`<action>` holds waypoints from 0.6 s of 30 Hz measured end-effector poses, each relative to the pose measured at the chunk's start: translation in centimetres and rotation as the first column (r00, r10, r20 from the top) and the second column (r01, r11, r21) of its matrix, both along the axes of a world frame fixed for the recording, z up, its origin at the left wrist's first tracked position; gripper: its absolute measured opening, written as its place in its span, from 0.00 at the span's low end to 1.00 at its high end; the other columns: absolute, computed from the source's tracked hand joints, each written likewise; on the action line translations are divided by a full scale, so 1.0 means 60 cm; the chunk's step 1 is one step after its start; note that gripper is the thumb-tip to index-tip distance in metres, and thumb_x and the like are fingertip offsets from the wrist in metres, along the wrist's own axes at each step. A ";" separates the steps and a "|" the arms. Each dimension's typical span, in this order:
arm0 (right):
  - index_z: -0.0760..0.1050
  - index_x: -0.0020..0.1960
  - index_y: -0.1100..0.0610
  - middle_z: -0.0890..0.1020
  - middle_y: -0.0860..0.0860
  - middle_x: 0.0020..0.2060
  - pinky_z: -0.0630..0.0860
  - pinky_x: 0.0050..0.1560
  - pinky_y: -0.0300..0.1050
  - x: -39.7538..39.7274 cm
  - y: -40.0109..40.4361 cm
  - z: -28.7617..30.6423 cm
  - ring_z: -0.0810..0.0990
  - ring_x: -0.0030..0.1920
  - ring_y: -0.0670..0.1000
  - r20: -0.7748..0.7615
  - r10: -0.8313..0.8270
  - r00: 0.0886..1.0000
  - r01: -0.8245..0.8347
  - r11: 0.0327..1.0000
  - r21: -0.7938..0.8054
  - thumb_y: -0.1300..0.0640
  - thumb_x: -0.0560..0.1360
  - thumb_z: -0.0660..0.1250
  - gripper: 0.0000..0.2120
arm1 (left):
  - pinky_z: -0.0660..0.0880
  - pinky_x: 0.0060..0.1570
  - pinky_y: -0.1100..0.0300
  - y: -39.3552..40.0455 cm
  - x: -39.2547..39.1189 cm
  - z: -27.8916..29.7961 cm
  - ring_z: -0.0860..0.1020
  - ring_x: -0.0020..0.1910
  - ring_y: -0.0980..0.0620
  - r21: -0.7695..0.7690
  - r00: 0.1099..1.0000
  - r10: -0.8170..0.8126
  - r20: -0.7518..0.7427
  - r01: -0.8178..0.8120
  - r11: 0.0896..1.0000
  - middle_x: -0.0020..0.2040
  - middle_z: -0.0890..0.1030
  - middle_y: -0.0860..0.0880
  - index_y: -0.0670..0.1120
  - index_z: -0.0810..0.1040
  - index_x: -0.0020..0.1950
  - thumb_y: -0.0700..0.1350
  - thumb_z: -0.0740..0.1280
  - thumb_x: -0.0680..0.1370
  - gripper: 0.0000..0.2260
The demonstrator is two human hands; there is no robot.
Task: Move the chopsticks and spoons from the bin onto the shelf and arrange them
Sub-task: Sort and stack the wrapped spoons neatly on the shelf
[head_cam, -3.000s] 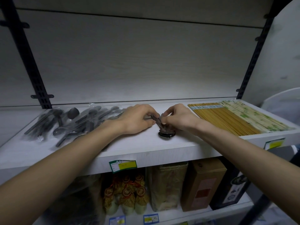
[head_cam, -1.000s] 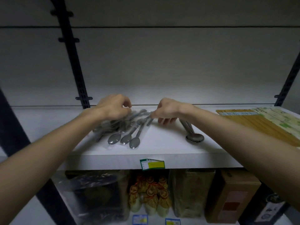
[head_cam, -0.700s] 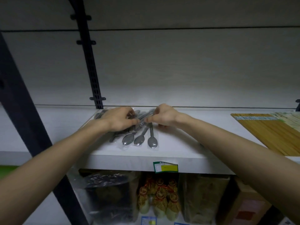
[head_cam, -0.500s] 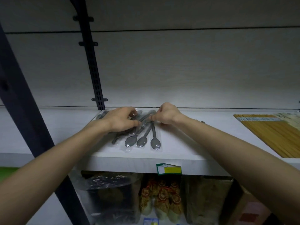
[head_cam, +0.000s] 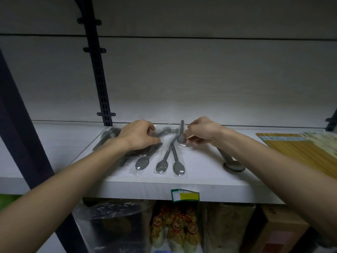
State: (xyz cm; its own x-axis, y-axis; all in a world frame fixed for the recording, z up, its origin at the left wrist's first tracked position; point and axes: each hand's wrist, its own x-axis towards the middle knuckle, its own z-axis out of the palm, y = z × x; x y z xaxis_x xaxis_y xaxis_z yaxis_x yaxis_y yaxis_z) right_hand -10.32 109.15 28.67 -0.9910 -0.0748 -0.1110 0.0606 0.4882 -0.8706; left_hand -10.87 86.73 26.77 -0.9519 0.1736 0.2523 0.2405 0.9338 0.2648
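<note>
The right hand (head_cam: 202, 132) is pinching a spoon in a clear plastic sleeve (head_cam: 181, 136) between thumb and curled fingers, holding it just above the white shelf (head_cam: 200, 161); its oval bowl is sitting at the fingertips and its slim handle is pointing away toward the pale wood-grain back panel (head_cam: 200, 79). The left hand (head_cam: 138, 136) is lying with curled fingers on a heap of sleeved spoons (head_cam: 127, 143), gripping the crinkled plastic and the handles beneath it. Forward of that heap, three sleeved spoons are lying on the shelf with their bowls toward the front edge and their long axes running front to back, fanning slightly: one (head_cam: 143, 162) nearest the heap, one (head_cam: 162, 164) in the middle and one (head_cam: 178, 166) on the right; all are smooth grey metal. To the right of these, partly under the right forearm, a stack of bare nested spoons (head_cam: 232, 164) is resting bowl-forward. At the shelf's far right end, a flat row of yellow bamboo chopsticks (head_cam: 300, 152) is lying side by side, angled front to back, with paler printed chopsticks (head_cam: 322, 141) beside them. A green and yellow price tag (head_cam: 185, 195) is hanging on the shelf's front lip.
</note>
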 end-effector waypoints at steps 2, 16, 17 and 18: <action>0.76 0.43 0.63 0.80 0.61 0.41 0.74 0.29 0.41 0.012 0.013 0.008 0.80 0.38 0.57 0.004 0.022 1.000 -0.022 0.999 -0.039 0.70 0.73 0.70 0.05 | 0.73 0.46 0.55 0.005 -0.001 0.001 0.78 0.50 0.48 -0.045 1.000 0.016 -0.013 -0.017 0.999 0.48 0.81 0.52 0.51 0.82 0.61 0.59 0.74 0.73 0.20; 0.79 0.50 0.65 0.87 0.60 0.44 0.81 0.30 0.39 0.057 0.040 0.021 0.82 0.35 0.53 0.132 0.126 0.983 -0.142 0.983 0.117 0.69 0.74 0.71 0.05 | 0.71 0.40 0.60 -0.011 -0.001 0.014 0.75 0.28 0.66 0.253 0.999 -0.038 0.004 0.036 0.967 0.31 0.84 0.56 0.49 0.84 0.48 0.48 0.70 0.78 0.04; 0.79 0.50 0.65 0.87 0.60 0.42 0.81 0.30 0.39 0.057 0.040 0.021 0.82 0.35 0.53 0.129 0.134 0.983 -0.150 0.980 0.128 0.69 0.74 0.71 0.05 | 0.70 0.38 0.60 -0.011 -0.001 0.014 0.74 0.26 0.67 0.270 0.999 -0.050 -0.002 0.048 0.962 0.31 0.85 0.55 0.49 0.84 0.49 0.47 0.70 0.78 0.04; 0.79 0.51 0.64 0.87 0.58 0.39 0.81 0.30 0.39 0.056 0.040 0.020 0.82 0.34 0.52 0.134 0.143 0.981 -0.161 0.977 0.138 0.69 0.74 0.71 0.06 | 0.69 0.38 0.60 -0.012 0.000 0.016 0.73 0.25 0.66 0.283 0.998 -0.066 -0.005 0.065 0.957 0.32 0.85 0.54 0.48 0.84 0.51 0.47 0.70 0.78 0.05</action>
